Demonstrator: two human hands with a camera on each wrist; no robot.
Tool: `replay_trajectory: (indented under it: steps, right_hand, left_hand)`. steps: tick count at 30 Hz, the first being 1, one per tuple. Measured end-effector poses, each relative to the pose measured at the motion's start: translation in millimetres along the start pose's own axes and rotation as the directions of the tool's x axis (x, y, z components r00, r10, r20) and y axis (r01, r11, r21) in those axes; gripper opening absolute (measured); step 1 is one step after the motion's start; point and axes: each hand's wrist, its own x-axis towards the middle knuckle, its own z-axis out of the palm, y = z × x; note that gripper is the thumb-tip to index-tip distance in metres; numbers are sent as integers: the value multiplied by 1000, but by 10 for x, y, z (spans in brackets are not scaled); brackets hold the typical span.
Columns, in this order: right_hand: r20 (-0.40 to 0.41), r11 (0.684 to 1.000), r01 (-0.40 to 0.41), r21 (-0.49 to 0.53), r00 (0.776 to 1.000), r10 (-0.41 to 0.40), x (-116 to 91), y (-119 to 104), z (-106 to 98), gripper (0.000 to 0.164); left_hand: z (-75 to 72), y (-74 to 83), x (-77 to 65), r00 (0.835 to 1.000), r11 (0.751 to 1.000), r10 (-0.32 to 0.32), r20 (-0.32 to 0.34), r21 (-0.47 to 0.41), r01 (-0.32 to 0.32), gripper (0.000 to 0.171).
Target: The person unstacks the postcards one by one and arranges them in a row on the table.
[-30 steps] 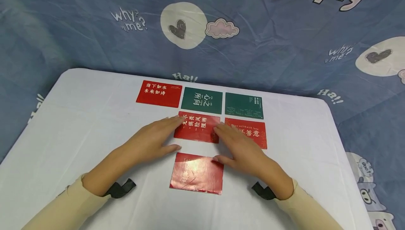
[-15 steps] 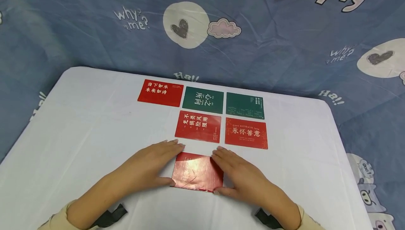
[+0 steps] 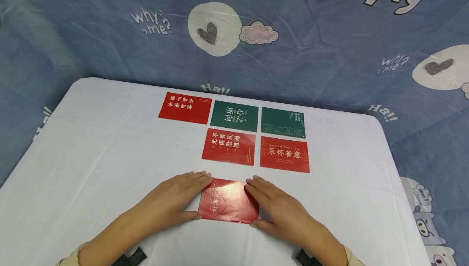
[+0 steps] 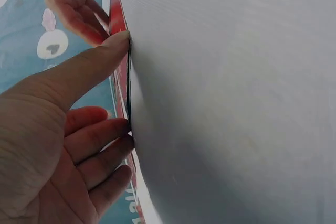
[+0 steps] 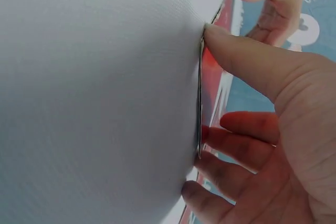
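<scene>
A shiny red card (image 3: pixel 231 203) with pale characters lies flat on the white-covered table, nearest to me; whether it is one card or a thin stack I cannot tell. My left hand (image 3: pixel 170 201) rests at its left side, fingertips by the far corner and thumb by the near one. On the opposite side my right hand (image 3: pixel 283 211) touches the right edge in the same way, its fingers overlapping the far corner. Both wrist views show the card's thin edge between thumb and spread fingers, seen from the left hand (image 4: pixel 68 108) and the right hand (image 5: pixel 262 108).
Beyond the hands lie two rows of cards: a red card (image 3: pixel 185 108), a green card (image 3: pixel 234 116) and another green card (image 3: pixel 283 122) at the back, then a red card (image 3: pixel 229 147) and a second red card (image 3: pixel 284 154). A blue printed cloth (image 3: pixel 315 54) hangs behind the table (image 3: pixel 110 144).
Both hands have drawn back from beside the middle red card to the sides of the nearest red card. Over the last half second they have barely moved.
</scene>
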Motion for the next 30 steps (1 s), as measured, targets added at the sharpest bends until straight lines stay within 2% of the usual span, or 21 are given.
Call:
replay_trajectory:
  steps: [8, 21, 30]
  right_hand:
    - [-29, 999, -30, 19, 999, 30, -14, -36, 46, 89]
    - [-77, 999, 3, -48, 997, -6, -48, -59, 88, 93]
    - [-99, 999, 46, -13, 994, -47, -88, -84, 111, 112]
  left_hand:
    - [20, 23, -12, 1000, 1000, -6, -20, -17, 5, 93]
    - [34, 55, -33, 999, 999, 14, -45, 29, -12, 101]
    - [64, 62, -68, 998, 999, 22, -57, 38, -20, 98]
